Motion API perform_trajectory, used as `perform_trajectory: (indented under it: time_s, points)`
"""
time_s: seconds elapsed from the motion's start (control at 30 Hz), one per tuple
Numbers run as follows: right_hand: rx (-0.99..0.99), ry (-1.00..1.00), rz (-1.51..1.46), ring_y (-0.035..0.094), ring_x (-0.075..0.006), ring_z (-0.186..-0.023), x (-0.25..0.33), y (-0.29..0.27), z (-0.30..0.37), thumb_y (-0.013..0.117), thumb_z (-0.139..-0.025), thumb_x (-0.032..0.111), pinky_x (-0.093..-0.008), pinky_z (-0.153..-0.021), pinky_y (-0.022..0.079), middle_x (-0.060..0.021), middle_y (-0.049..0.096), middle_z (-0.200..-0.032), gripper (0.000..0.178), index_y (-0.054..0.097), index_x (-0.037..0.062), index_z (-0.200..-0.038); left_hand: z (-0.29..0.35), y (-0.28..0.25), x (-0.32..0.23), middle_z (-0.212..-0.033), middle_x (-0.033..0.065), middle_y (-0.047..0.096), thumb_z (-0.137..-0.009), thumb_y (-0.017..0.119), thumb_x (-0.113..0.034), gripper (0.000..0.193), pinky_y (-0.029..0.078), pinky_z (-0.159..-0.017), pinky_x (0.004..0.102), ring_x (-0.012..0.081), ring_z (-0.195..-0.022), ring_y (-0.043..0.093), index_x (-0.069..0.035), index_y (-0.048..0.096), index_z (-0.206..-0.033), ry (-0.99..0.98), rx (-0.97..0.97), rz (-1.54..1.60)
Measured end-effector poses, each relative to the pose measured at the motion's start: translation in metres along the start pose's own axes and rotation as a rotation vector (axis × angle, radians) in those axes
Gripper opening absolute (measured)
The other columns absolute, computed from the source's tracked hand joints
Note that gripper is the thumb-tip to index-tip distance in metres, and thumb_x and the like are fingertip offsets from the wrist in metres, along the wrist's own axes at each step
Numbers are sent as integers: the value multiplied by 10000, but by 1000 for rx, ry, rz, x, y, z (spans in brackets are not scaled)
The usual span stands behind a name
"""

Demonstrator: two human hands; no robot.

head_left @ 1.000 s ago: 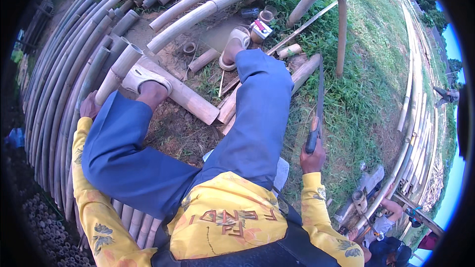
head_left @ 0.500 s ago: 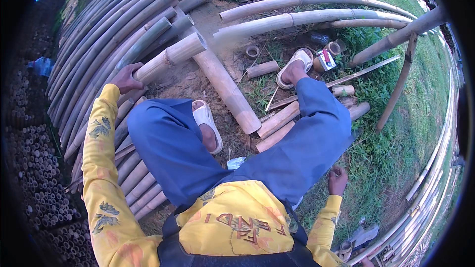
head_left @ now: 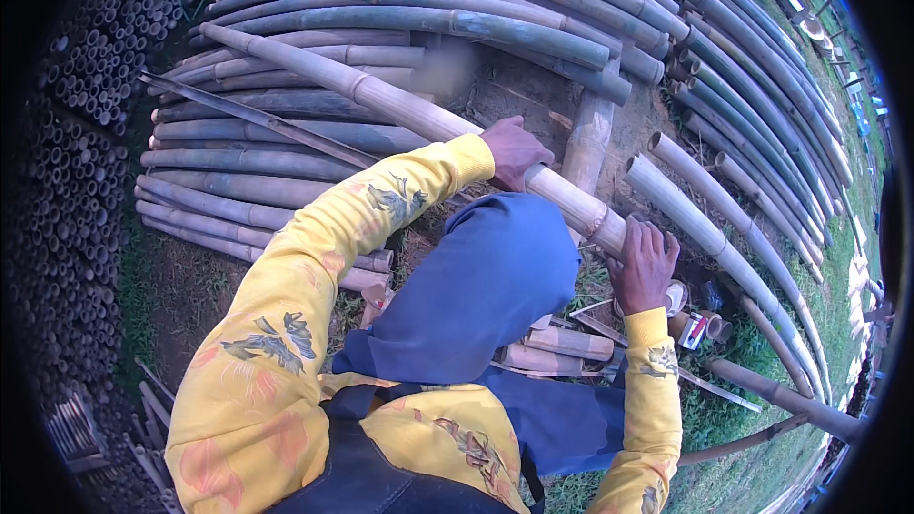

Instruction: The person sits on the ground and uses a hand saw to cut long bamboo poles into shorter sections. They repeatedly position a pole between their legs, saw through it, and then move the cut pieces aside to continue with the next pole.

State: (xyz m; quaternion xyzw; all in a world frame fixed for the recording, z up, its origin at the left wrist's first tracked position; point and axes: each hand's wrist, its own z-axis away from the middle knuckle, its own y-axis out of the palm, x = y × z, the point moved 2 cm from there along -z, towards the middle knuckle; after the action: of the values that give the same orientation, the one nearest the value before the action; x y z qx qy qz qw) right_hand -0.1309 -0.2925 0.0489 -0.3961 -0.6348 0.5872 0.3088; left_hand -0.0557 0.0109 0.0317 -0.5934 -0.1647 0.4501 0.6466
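A long pale bamboo pole (head_left: 409,109) slants across in front of me, from the far left down to its near end at my right hand. My left hand (head_left: 517,154) is wrapped over the pole just beyond my raised left knee. At the near end, my right hand (head_left: 645,264) grips the pole with its fingers curled over the tip. Beneath the pole, a thick bamboo log (head_left: 590,133) lies on the dirt, partly hidden by it. My blue trouser leg (head_left: 505,257) is close under the pole.
Several bamboo poles (head_left: 400,24) lie stacked ahead and left. Others (head_left: 724,247) lie to the right. Stacked cut bamboo ends (head_left: 105,67) fill the far left. Short bamboo pieces (head_left: 547,352) and a small red-and-white box (head_left: 693,328) are by my right arm. A slanting support pole (head_left: 781,395) stands lower right.
The view has turned left. My right hand has come up from beside my right leg and taken hold of the pole's near end. The pole now points away to the left, with my left hand holding it.
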Motion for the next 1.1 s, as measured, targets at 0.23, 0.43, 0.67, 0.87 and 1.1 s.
perform_trajectory:
  time_s: [0.23, 0.43, 0.67, 0.87, 1.1]
  points:
    - [-8, -36, -65, 594, -289, -1139, 1, -9, 1, 875, -663, 215, -521, -1174, 283, -124, 632, -1184, 774, 538, 21, -1332, 133, 32, 51, -989, 105, 588, -792, 823, -282, 449, 448, -914, 408, 269, -960, 569, -36, 561, -1061, -715, -1363, 566]
    - [-30, -32, -33, 599, -292, -1140, 8, -16, 28, 849, -683, 219, -507, -1150, 323, -123, 633, -1188, 744, 538, 16, -1328, 123, 104, 88, -999, 45, 650, -855, 720, -527, 535, 458, -870, 365, 211, -922, 598, -106, 606, -1165, -674, -1189, 2100]
    - [-171, 19, -68, 628, -328, -1060, -5, -14, 62, 815, -708, 274, -488, -1063, 398, -150, 660, -1111, 644, 598, 16, -1257, 104, 80, 59, -1169, 51, 642, -820, 773, -485, 635, 386, -952, 358, 197, -1094, 570, -82, 599, -1280, -579, -1170, 1945]
    - [-156, 105, -96, 623, -334, -1017, 10, -59, 23, 814, -687, 259, -458, -1033, 412, -150, 660, -1066, 629, 612, 23, -1234, 57, -17, 111, -1133, 12, 641, -805, 744, -592, 659, 333, -865, 308, 151, -1058, 552, -145, 584, -1263, -469, -1019, 1734]
    - [-445, 479, 184, 320, -409, -1515, -49, -116, -227, 751, -894, 428, -627, -1226, 185, -219, 270, -1668, 951, 224, 174, -1643, -9, -137, 173, -1588, 195, 402, -825, 734, -489, 911, 359, -1125, 462, 340, -1387, 455, -150, 375, -1591, -379, -981, 1292]
